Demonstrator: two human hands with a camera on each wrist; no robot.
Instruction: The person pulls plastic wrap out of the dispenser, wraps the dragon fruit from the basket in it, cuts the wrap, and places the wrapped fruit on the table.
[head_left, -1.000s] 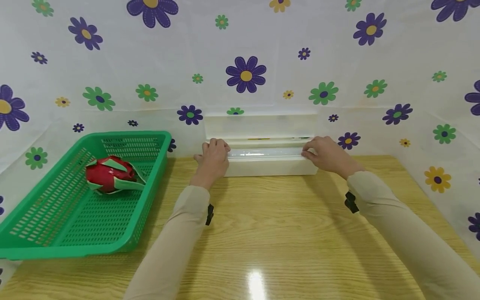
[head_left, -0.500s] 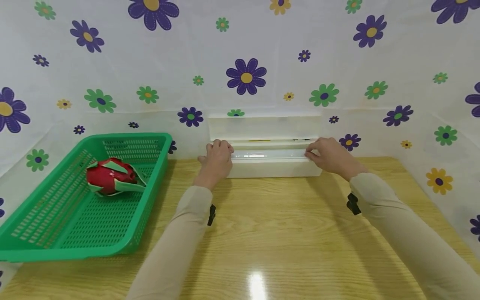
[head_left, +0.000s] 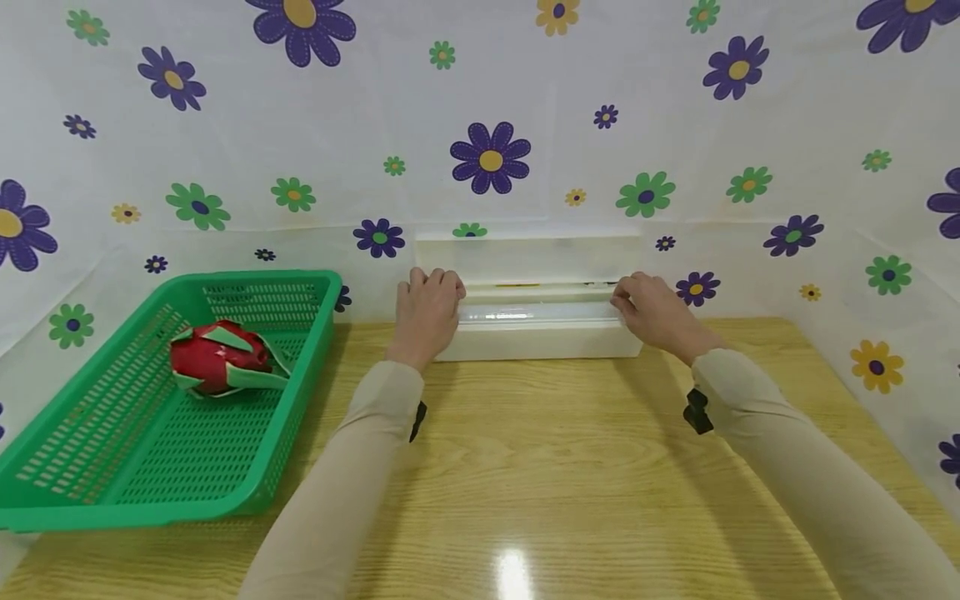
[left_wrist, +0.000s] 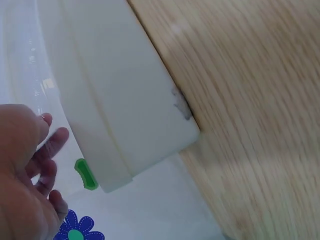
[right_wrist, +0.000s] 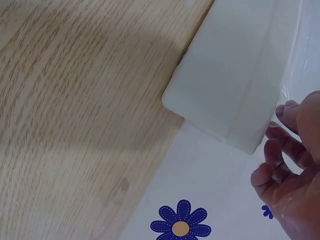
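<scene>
**Two hands at the ends of the white dispenser box**

The white dispenser box (head_left: 536, 321) sits at the back edge of the wooden table (head_left: 540, 467), against the flowered cloth (head_left: 480, 100), its lid raised behind it; a clear film (head_left: 525, 312) lies glossy along the top of the box; the left hand (head_left: 426, 312) sits at the box's left end, the right hand (head_left: 654, 312) at its right end.

The left hand's fingers are curled over the top edge of the box, near the film; from the left wrist view the fingertips (left_wrist: 50, 145) look loosely bent beside the box wall, and whether they pinch the film or only rest on it I cannot tell; the right hand is likewise curled at its end, and in the right wrist view its fingers (right_wrist: 280, 150) seem to meet the film's edge, probably pinching it, though that is a judgement.

The step in hand looks like taking hold of the film at both ends of the box; the next move, as I judge it, calls for an even pull from both hands toward the near side of the box, so that the film comes off straight and does not crease.

Count: one box; one green basket (head_left: 97, 500), well to the left of the box; one red dragon fruit (head_left: 213, 358) inside the basket; two hands.
</scene>
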